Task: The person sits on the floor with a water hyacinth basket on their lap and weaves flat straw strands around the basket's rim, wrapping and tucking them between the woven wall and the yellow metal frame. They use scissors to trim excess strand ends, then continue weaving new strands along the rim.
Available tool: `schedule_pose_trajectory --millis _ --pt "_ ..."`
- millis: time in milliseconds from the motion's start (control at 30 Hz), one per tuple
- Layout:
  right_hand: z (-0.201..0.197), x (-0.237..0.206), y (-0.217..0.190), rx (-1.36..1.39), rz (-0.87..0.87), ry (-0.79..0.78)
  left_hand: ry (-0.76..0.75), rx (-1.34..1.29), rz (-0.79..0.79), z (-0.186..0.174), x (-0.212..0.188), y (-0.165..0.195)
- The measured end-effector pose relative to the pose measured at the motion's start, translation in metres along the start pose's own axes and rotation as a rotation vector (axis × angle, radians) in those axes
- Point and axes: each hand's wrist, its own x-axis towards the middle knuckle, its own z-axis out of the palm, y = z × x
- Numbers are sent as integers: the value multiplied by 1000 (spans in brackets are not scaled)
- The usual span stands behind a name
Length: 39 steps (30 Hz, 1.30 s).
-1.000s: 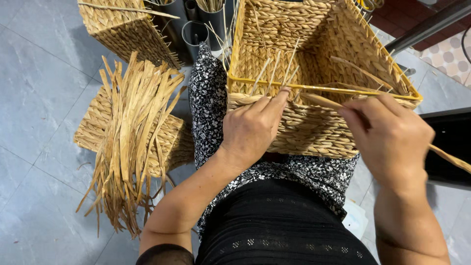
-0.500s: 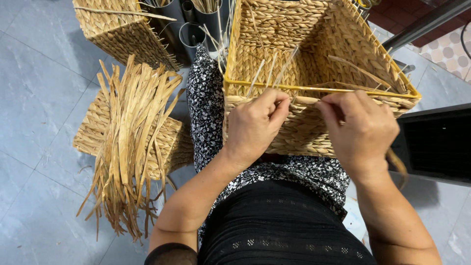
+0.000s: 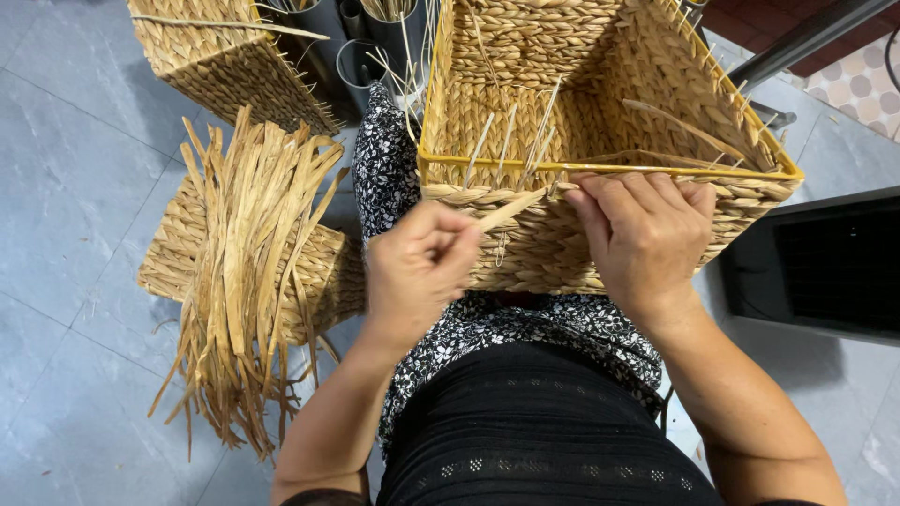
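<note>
A square woven straw basket [image 3: 562, 244] with a yellow wire rim [image 3: 656, 171] rests on my lap, its near wall facing me. My left hand [image 3: 417, 272] pinches the end of a pale straw strand [image 3: 511, 210] that runs up to the near rim. My right hand [image 3: 647, 239] lies flat against the outside of the near wall, fingertips at the rim, pressing the weave. Several loose strand ends stick up inside the basket.
A bundle of dried straw strips [image 3: 248, 272] lies across a finished woven basket [image 3: 173, 258] on the grey tiled floor at my left. Another woven basket [image 3: 216, 52] and dark tubes [image 3: 361, 56] stand at the back. A black box [image 3: 825, 267] sits at the right.
My left hand has drawn back from the rim toward me, pulling the strand out. My right hand has moved left onto the basket's near wall and let go of the long strand.
</note>
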Motion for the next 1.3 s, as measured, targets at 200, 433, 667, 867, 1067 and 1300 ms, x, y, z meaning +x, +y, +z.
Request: schedule_pose_trajectory --millis 200,433,667,867,1067,1300 --pt "-10 3 3 33 -16 -70 19 157 -73 -31 -8 10" --pt "-27 10 -7 169 -3 -76 189 946 535 -39 -4 34" --pt "-32 7 -17 426 70 -201 -59 858 818 14 5 21" --pt "-30 7 -9 631 200 -286 25 872 809 36 13 -1" --pt "-32 11 -11 562 145 -103 19 569 770 26 12 -6" --pt "-19 35 -39 473 -81 -106 -65 266 693 -28 5 14"
